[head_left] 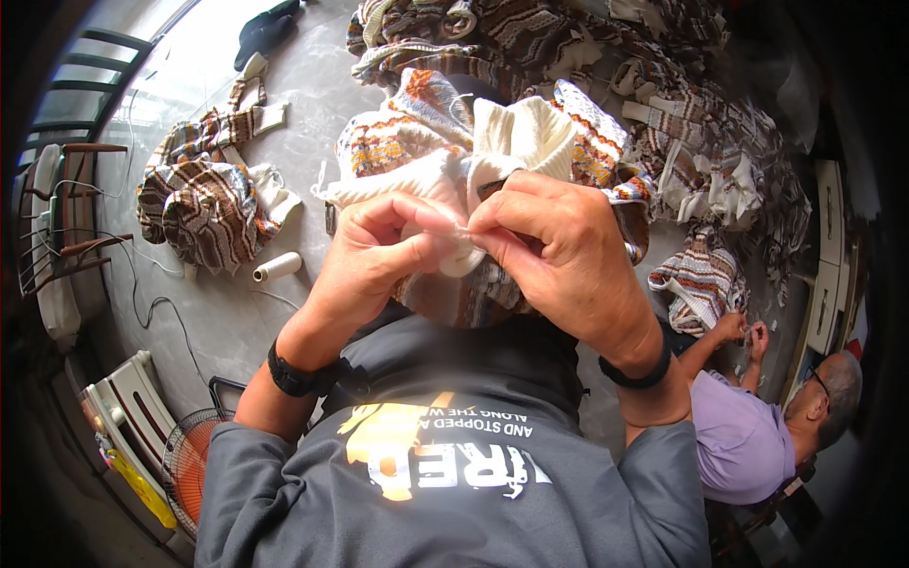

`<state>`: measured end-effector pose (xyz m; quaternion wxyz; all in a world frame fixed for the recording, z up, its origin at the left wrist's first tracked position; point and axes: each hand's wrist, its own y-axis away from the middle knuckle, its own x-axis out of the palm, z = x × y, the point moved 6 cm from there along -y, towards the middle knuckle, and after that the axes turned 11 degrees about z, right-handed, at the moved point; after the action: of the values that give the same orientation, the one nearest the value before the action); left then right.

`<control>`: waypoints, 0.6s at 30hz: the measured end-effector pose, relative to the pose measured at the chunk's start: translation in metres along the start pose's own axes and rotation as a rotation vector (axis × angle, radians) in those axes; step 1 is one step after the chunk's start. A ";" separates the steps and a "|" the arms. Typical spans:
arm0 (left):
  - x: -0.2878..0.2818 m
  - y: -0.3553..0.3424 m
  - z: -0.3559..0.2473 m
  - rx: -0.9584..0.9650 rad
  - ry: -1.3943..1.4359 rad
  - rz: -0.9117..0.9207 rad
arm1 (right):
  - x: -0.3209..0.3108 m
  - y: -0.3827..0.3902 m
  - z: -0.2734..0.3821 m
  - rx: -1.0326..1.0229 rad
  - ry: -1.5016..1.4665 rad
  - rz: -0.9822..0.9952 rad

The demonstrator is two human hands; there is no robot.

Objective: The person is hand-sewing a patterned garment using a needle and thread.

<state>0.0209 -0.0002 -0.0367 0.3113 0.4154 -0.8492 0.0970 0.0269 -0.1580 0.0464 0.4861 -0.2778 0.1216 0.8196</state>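
A patterned knit sweater [379, 142] with cream ribbed edging [521, 133] lies bunched over my lap. Above it my left hand [393, 237] pinches a bit of the cream knit between thumb and forefinger. My right hand [559, 241] meets it there, thumb and forefinger pressed together against the same spot. The fingertips of both hands nearly touch. Whether a thread or needle sits between them is too small to tell. Below the hands, part of the cream edging and a brown striped section of the sweater hang down.
A pile of striped knitwear [701, 142] covers the floor ahead and right; a smaller heap [204, 208] lies left. Near it are a white thread cone [277, 267] and a cable [170, 303]. A fan [189, 454] stands lower left. At right a co-worker [748, 435] handles a striped knit.
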 end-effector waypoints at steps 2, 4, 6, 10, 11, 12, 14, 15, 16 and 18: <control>0.000 0.000 -0.001 -0.002 -0.003 -0.004 | 0.000 0.000 0.000 -0.001 0.002 0.007; 0.001 0.000 -0.001 -0.003 -0.006 -0.007 | 0.000 0.000 -0.002 0.014 -0.074 0.010; 0.003 0.000 -0.002 0.001 0.003 -0.017 | 0.000 0.001 -0.002 0.015 -0.074 0.008; 0.003 -0.002 -0.004 0.002 -0.024 -0.018 | 0.000 0.000 -0.002 0.043 -0.065 0.017; 0.004 -0.002 -0.004 0.001 -0.017 -0.015 | -0.001 0.000 -0.001 0.041 -0.066 0.018; 0.004 -0.002 -0.004 -0.001 -0.010 -0.011 | -0.001 0.000 -0.002 0.055 -0.055 0.030; 0.003 -0.002 -0.003 0.002 -0.018 -0.011 | -0.001 0.001 -0.003 0.070 -0.043 0.041; 0.003 -0.002 -0.003 0.003 -0.026 -0.008 | -0.001 0.001 -0.002 0.072 -0.034 0.039; 0.003 -0.002 -0.002 0.003 -0.025 -0.007 | -0.002 0.002 -0.002 0.073 -0.024 0.038; 0.002 -0.001 -0.002 0.009 -0.042 -0.018 | -0.001 0.001 -0.002 0.074 -0.021 0.041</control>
<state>0.0219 -0.0015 -0.0343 0.2926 0.4263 -0.8513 0.0893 0.0273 -0.1607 0.0453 0.4804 -0.2485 0.1525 0.8272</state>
